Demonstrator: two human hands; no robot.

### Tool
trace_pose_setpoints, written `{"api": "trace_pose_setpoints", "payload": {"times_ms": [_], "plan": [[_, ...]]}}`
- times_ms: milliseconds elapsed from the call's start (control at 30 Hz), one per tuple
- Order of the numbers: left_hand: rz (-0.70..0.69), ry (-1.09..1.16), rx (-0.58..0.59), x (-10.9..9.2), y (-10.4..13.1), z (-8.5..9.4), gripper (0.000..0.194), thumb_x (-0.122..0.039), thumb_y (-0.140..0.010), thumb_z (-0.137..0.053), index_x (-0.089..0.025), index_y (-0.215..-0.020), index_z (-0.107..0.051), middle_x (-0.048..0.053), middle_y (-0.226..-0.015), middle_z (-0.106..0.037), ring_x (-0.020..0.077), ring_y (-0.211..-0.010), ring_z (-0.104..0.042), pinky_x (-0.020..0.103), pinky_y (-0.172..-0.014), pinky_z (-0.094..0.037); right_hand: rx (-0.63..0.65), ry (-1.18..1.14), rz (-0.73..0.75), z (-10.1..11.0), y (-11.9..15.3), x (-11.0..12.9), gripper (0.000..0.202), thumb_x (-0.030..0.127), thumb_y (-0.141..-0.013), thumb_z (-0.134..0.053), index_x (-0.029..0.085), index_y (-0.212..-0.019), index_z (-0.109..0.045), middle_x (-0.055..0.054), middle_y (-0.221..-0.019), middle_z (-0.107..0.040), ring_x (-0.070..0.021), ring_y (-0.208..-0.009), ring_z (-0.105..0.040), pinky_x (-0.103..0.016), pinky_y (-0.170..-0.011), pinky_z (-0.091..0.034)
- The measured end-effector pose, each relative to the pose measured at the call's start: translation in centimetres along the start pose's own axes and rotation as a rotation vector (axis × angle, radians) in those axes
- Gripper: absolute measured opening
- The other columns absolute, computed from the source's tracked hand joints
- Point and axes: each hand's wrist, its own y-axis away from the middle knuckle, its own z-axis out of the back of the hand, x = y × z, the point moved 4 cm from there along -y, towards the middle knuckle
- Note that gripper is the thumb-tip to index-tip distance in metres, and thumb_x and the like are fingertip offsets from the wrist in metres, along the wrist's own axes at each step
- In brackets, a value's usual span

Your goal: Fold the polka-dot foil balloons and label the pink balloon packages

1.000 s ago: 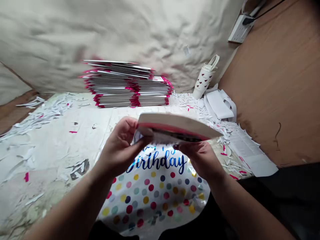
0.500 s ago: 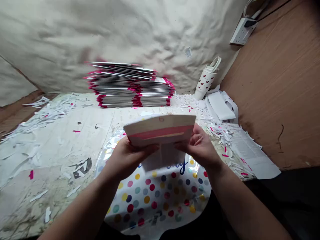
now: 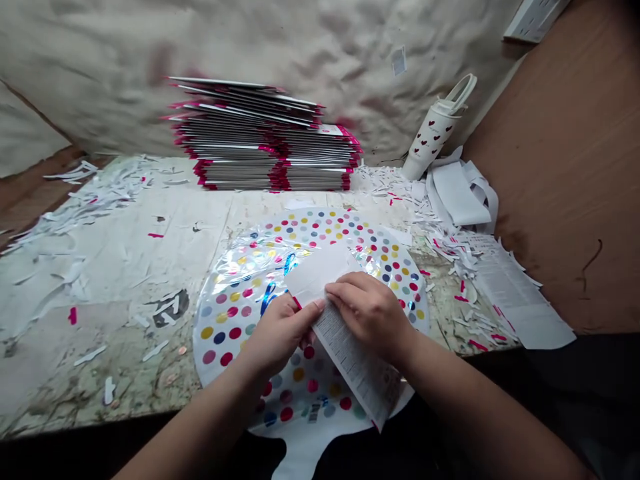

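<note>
We pinch the light, likely creasable printed packet point(image 3: 345, 347) at its left edge, left hand point(image 3: 281, 328) nearly closed; right hand point(image 3: 373, 313), fingers bent, presses its face.

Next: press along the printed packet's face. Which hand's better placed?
Right, probably: the right hand has its fingers across the printed packet, while the left hand pinches its edge.

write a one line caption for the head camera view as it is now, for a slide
Two hands hold a printed packet over a polka-dot balloon.
</note>
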Motion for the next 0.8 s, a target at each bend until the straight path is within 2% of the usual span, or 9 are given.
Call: {"api": "trace_pose_setpoints", "payload": {"times_ms": [100, 200, 333, 400, 567, 700, 800], "plan": [[-0.023, -0.116, 0.0, -0.3, 0.2, -0.3, 0.039, -0.043, -0.079, -0.055, -0.013, -0.053, -0.052, -0.003, -0.04, -0.047, 0.006, -0.035, -0.04, 0.017, -0.037, -0.027, 0.009, 0.042, -0.014, -0.3, 0.1, 0.6, 0.02, 0.016, -0.088, -0.044, 0.014, -0.082, -0.063, -0.008, -0.081, -0.062, -0.0177, -0.079, -0.056, -0.03, -0.072, -0.046], [-0.028, -0.175, 0.007, -0.6, 0.4, -0.5, 0.04, -0.041, -0.08, -0.054, -0.014, -0.051, -0.051, -0.003, -0.039, -0.047, 0.0057, -0.036, -0.039, 0.017, -0.037, -0.027, 0.023, 0.054, -0.044, -0.2, 0.0, 0.1, 0.019, 0.013, -0.086, -0.044, 0.013, -0.08, -0.061, -0.009, -0.08, -0.061, -0.0186, -0.078, -0.056, -0.032, -0.072, -0.046], [-0.009, -0.089, 0.024, -0.3, 0.5, -0.5, 0.034, -0.041, -0.08, -0.055, -0.014, -0.058, -0.054, -0.003, -0.042, -0.05, 0.0071, -0.037, -0.043, 0.018, -0.039, -0.031, 0.004, -0.148, -0.17, 0.6, 0.0, -1.3, 0.017, 0.015, -0.088, -0.043, 0.017, -0.087, -0.06, -0.005, -0.083, -0.063, -0.0156, -0.079, -0.058, -0.029, -0.073, -0.047], [0.008, -0.085, 0.026, 0.0, 0.6, -0.6, 0.036, -0.041, -0.08, -0.055, -0.013, -0.057, -0.056, -0.001, -0.042, -0.051, 0.0077, -0.036, -0.044, 0.019, -0.039, -0.033, 0.001, -0.214, -0.171, 0.6, 0.1, -1.5, 0.014, 0.017, -0.088, -0.045, 0.018, -0.092, -0.059, -0.004, -0.087, -0.063, -0.0151, -0.082, -0.058, -0.029, -0.075, -0.047], [-0.001, -0.119, 0.04, -0.4, 0.6, -1.4, 0.039, -0.038, -0.08, -0.054, -0.013, -0.051, -0.055, 0.0, -0.04, -0.052, 0.0081, -0.036, -0.046, 0.019, -0.04, -0.036, -0.045, 0.049, -0.024, -0.1, 0.4, -0.5, 0.016, 0.013, -0.086, -0.042, 0.015, -0.082, -0.057, -0.01, -0.086, -0.058, -0.0206, -0.085, -0.052, -0.035, -0.077, -0.045], [0.006, -0.099, 0.023, -0.9, 0.6, -1.9, 0.036, -0.038, -0.079, -0.054, -0.012, -0.055, -0.057, 0.001, -0.041, -0.054, 0.0081, -0.036, -0.047, 0.019, -0.04, -0.037, -0.076, 0.062, -0.048, 0.4, 0.9, -0.5, 0.015, 0.014, -0.087, -0.042, 0.014, -0.091, -0.056, -0.01, -0.089, -0.058, -0.0201, -0.087, -0.053, -0.033, -0.079, -0.045], [0.008, -0.169, 0.013, -1.2, 0.5, -1.9, 0.037, -0.038, -0.08, -0.053, -0.011, -0.054, -0.058, 0.003, -0.043, -0.057, 0.0086, -0.037, -0.048, 0.019, -0.041, -0.039, -0.037, 0.107, -0.036, 1.0, 1.3, -0.2, 0.017, 0.013, -0.087, -0.041, 0.014, -0.094, -0.057, -0.009, -0.086, -0.059, -0.0192, -0.084, -0.054, -0.031, -0.075, -0.045]]}}
